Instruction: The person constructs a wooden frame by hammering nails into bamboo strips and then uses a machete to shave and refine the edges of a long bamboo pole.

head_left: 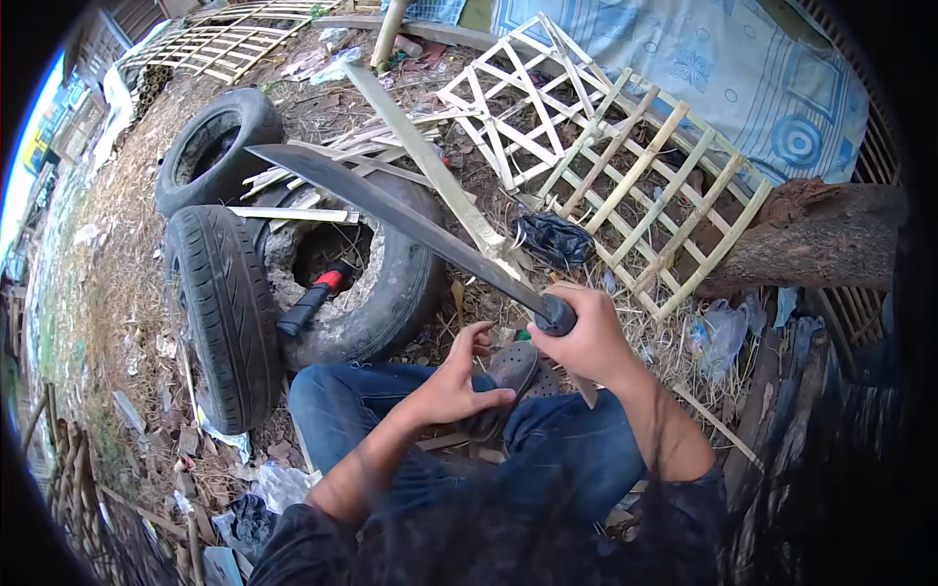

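Note:
My right hand is closed around the black handle of a machete. Its long dark blade points up and to the left, across the tires. My left hand is held over my lap, fingers loosely curved and apart from the thumb, holding nothing. Beyond the blade a pale split-bamboo slat runs away from me; its near end passes behind the blade, with rough, chipped fibres there. Below my right hand a short pale strip end shows; whether it belongs to that slat I cannot tell.
A cement-filled tire holds a black-and-red tool. Two more tires stand left, with bamboo strips behind. Bamboo lattice panels lie far right, near a log and blue patterned sheet. Plastic bags litter the ground.

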Available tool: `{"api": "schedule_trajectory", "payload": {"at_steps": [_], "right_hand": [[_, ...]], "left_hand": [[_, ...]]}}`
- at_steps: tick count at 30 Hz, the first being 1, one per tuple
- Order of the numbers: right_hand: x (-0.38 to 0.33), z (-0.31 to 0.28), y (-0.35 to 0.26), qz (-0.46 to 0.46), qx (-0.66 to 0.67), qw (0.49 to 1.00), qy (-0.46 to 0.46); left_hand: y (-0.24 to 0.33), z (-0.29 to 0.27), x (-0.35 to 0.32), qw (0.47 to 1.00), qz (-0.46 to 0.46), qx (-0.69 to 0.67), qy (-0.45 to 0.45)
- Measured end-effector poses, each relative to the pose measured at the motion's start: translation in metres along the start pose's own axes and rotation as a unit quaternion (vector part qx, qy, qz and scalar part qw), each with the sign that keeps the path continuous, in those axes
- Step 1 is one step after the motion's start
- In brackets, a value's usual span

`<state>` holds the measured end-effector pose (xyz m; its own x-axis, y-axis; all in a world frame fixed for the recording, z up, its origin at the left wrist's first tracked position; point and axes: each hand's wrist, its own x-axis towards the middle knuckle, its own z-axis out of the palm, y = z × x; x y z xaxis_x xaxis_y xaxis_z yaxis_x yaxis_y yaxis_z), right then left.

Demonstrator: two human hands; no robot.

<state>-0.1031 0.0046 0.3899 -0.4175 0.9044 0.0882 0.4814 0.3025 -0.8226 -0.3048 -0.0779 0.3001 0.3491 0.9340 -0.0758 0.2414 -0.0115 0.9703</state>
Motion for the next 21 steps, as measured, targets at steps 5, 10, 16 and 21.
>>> {"api": "schedule_trajectory", "payload": {"at_steps": [5,10,16,21], "right_hand": [[-0.019,-0.007,0.007,-0.077,-0.132,0.988,0.001],[-0.036,-0.006,0.017,-0.187,-0.255,0.949,-0.02],[-0.044,-0.002,0.013,-0.273,-0.336,0.901,-0.027],[-0.039,-0.007,0.017,-0.28,-0.35,0.894,-0.008]], "left_hand": [[-0.059,-0.089,-0.047,0.967,-0.107,0.008,0.231],[-0.002,-0.146,-0.064,0.815,0.035,0.365,0.45],[0.067,-0.178,-0.05,0.678,0.208,0.683,0.177],[0.08,-0.164,-0.031,0.756,0.121,0.639,-0.077]]}}
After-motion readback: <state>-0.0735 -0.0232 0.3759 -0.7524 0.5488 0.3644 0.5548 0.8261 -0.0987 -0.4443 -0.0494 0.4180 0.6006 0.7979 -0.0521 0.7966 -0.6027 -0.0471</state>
